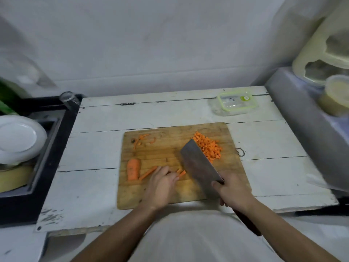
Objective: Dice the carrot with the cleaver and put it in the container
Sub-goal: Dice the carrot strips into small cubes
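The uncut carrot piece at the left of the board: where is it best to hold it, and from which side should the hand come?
The carrot piece lies flat near the left edge of the cutting board, its long axis running away from the person. Probably best to grip it across its width from above with the left hand, which is nearer; the right hand holds the cleaver.

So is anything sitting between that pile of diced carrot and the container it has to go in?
Nothing visible. Bare board and white table lie between the diced carrot and the container behind it. But the container's green-rimmed lid looks to be on.
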Available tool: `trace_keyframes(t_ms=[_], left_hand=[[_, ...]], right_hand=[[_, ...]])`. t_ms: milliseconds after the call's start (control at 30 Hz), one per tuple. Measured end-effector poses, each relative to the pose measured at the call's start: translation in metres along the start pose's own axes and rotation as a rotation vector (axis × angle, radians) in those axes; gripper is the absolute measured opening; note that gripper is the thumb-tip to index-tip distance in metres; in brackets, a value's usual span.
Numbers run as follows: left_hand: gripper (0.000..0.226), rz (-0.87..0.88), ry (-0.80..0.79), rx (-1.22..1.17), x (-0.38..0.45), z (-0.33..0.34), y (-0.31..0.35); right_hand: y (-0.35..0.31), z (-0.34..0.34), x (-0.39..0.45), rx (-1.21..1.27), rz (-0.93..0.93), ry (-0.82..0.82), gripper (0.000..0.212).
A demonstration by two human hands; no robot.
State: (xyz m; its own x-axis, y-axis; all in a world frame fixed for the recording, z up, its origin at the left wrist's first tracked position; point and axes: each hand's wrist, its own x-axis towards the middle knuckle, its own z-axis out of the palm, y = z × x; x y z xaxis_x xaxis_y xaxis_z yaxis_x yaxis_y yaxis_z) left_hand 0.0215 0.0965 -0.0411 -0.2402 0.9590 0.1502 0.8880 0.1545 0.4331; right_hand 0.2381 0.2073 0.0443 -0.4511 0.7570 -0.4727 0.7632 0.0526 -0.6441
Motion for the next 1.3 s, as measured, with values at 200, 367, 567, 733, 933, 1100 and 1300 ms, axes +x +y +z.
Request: trace_keyframes(t_ms=[200,367,567,733,933,1100,1300], left_hand=[[0.015,-0.052,0.009,-0.002,0.002,0.000,0.002],[0.026,0.019,-0.048,-0.015,0.010,0.006,0.014],[0.029,0.118,-0.023,-0.014,0.007,0.012,0.012],[0.028,0.145,-0.043,0.032,0.007,0.011,0.011],[0.032,0.135,-0.077,0.053,0.003,0.009,0.010],[0.026,0.160,-0.080,0.069,0.005,0.005,0.012],[0.034,0.135,-0.072,0.047,0.001,0.007,0.013]], right_hand=[[-0.001,0.007,0.002,-0.336,-0.111,0.127,0.012],[-0.016,0.024,0.005,-0.553,-0.175,0.107,0.024],[-0.011,0.017,0.002,-0.471,-0.177,0.186,0.025],[-0.007,0.017,-0.015,-0.669,-0.209,0.119,0.020],[-0.013,0.026,-0.018,-0.826,-0.223,0.029,0.021],[-0.019,0.027,-0.019,-0.890,-0.191,-0.025,0.026],[-0.033,0.036,0.002,-0.698,-0.182,0.066,0.017]])
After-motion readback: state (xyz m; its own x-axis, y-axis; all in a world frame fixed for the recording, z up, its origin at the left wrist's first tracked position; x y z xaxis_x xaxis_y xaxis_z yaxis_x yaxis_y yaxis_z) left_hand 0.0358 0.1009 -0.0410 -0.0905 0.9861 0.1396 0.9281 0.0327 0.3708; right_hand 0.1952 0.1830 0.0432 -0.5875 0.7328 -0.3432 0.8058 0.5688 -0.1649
